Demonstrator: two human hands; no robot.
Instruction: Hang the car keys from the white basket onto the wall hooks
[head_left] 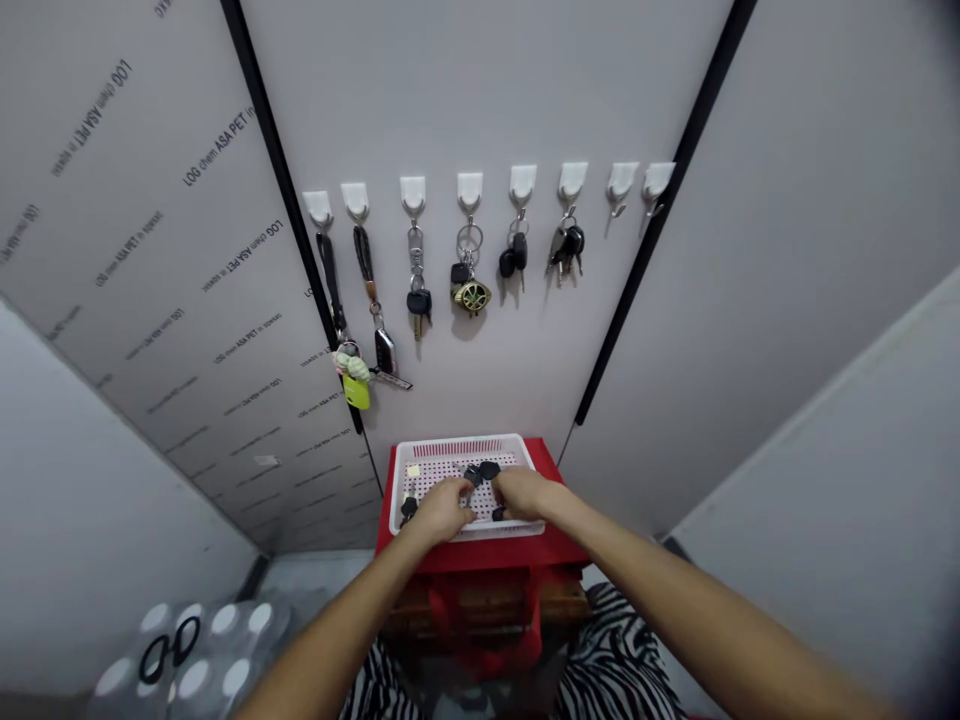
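Both my hands are inside a white plastic basket point(459, 446) with a perforated bottom. My left hand point(445, 508) is closed at the fingertips on a bunch of black-headed keys point(472, 474). From the right, my right hand point(520, 492) pinches the same bunch, beside a black key head point(490, 469); its fingertips are partly hidden. Another black-headed key point(409, 507) lies at the basket's left side, near a small pale tag point(413, 471). A dark key head point(499, 514) shows below my right hand.
Several white hooks point(470, 187) run along the wall. Key sets hang from most, including a gold round keychain point(472, 296) and a lime-green tag point(356, 392); two right-hand hooks point(622, 183) hold nothing. The basket stands on a red surface point(551, 542). Wrapped bottles point(191, 650) stand lower left.
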